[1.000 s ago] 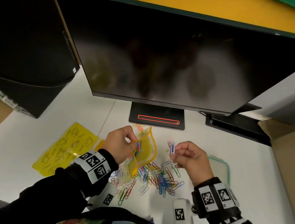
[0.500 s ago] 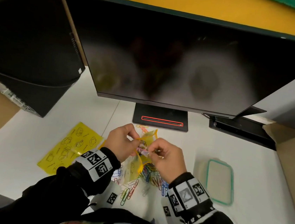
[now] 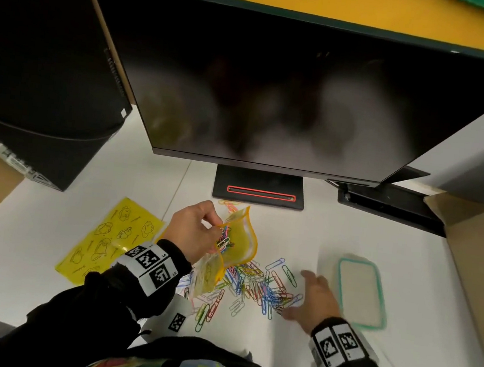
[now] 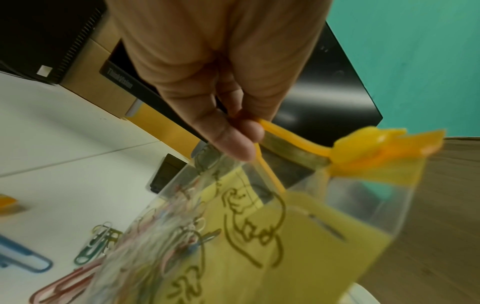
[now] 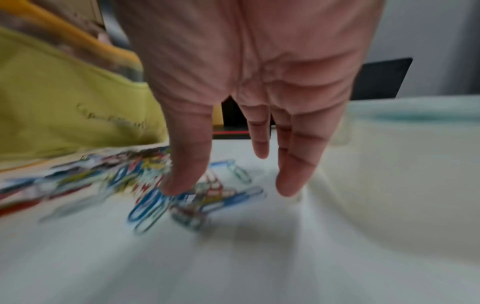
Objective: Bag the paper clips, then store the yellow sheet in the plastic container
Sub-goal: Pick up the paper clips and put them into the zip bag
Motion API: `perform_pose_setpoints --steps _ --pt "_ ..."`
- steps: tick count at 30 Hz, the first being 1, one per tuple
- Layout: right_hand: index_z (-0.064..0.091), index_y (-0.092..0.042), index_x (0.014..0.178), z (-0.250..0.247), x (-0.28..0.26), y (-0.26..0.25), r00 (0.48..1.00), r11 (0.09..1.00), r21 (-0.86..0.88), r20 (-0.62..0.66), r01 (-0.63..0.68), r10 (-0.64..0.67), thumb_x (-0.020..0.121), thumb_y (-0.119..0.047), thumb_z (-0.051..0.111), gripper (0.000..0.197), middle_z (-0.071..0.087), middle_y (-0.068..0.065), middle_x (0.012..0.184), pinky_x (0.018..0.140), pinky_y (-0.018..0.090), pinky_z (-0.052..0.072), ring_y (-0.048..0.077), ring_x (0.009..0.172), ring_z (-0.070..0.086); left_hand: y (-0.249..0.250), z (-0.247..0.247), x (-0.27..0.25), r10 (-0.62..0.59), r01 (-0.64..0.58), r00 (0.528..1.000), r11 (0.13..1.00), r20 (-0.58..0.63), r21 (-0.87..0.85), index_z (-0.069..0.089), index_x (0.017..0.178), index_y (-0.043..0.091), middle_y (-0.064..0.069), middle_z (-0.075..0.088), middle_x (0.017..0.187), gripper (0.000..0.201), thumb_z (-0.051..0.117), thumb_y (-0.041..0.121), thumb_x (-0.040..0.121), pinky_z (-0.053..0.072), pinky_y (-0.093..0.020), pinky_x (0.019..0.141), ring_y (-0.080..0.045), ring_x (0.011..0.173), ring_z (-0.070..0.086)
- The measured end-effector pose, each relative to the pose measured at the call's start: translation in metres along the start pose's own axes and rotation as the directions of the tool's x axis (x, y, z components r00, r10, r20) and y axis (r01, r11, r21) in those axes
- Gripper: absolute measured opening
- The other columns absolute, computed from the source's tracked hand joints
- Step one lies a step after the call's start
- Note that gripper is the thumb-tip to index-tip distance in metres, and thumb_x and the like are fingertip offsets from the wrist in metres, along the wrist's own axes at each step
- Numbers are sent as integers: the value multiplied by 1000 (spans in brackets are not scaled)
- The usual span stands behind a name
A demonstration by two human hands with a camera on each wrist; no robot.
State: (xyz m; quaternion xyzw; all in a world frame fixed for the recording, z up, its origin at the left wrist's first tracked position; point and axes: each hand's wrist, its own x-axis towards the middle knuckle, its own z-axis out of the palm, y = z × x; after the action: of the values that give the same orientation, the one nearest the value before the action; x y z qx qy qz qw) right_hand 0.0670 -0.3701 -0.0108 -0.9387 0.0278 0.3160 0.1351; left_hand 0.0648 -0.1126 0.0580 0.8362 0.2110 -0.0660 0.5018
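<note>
My left hand (image 3: pixel 199 232) pinches the orange zip rim of a clear and yellow bag (image 3: pixel 238 240) and holds it up, mouth open, above the desk. Several coloured clips show inside the bag (image 4: pixel 166 236). A heap of coloured paper clips (image 3: pixel 262 288) lies on the white desk below and right of the bag. My right hand (image 3: pixel 309 296), fingers straight and spread, hovers low at the heap's right edge; its thumb tip (image 5: pixel 179 181) is over blue clips (image 5: pixel 148 209). The yellow sheet (image 3: pixel 111 237) with line drawings lies flat at left. The plastic container (image 3: pixel 359 290) with a teal rim stands right of the heap.
A large monitor (image 3: pixel 274 96) on a black stand (image 3: pixel 259 188) fills the back. A black computer case (image 3: pixel 43 64) stands at back left, a cardboard box (image 3: pixel 480 255) at right. A white tagged device (image 3: pixel 177 320) sits by the desk's front edge.
My right hand carried clips to the bag mouth, let them go inside, then swung back right and down to the heap with its fingers opened. The left hand kept holding the bag.
</note>
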Motion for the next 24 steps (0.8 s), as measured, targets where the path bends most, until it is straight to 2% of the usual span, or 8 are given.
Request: perform_pose_setpoints --steps 2,4,9,13,16,21,24 --pt "32 -17 135 15 -3 0 999 1000 -8 36 -9 9 58 -25 83 93 37 10 126 95 31 47 26 112 52 0 1 0 -9 9 1000 1000 11 4 50 65 20 -3 63 76 25 58 3 83 39 -18 41 -23 50 67" --pt "33 -16 134 26 0 -6 1000 1000 14 -9 18 -18 62 -20 80 86 35 10 127 92 32 48 26 109 52 -1 2 -1 -13 13 1000 1000 23 9 51 66 19 -3 63 77 24 59 4 83 40 -18 41 -22 51 67" --pt "41 -13 132 34 16 -24 986 987 90 -115 132 -121 72 -9 71 67 43 12 125 91 33 46 29 108 54 0 2 -1 -20 19 999 1000 27 11 52 66 18 -6 64 75 22 59 4 82 43 -19 41 -17 47 65" --pt "52 -11 122 33 25 -34 975 980 8 -103 201 -199 82 -8 59 40 50 12 119 86 33 45 31 104 56 0 -1 0 -16 16 1000 1000 9 14 51 66 18 -4 63 73 22 58 3 81 43 -20 43 -12 41 62" --pt "54 -7 111 35 26 -39 962 964 -121 -115 235 -249 87 -7 50 24 52 13 115 80 33 45 30 102 56 -2 -1 1 -21 21 1000 1000 -1 20 51 66 19 -4 63 73 23 58 3 82 42 -19 44 -15 44 63" --pt "50 -10 114 34 25 -39 954 940 -236 -111 245 -277 88 -11 47 26 52 8 119 80 32 44 26 112 47 -3 0 1 -20 20 1000 1000 8 9 51 66 19 -5 64 78 23 59 4 81 43 -22 45 -13 43 63" --pt "51 -11 112 34 24 -36 952 938 -257 -136 234 -275 84 -4 45 30 55 8 118 82 34 44 27 112 47 -2 1 1 -23 23 1000 1000 9 9 52 67 17 -2 62 75 20 58 4 81 44 -23 46 -9 39 61"
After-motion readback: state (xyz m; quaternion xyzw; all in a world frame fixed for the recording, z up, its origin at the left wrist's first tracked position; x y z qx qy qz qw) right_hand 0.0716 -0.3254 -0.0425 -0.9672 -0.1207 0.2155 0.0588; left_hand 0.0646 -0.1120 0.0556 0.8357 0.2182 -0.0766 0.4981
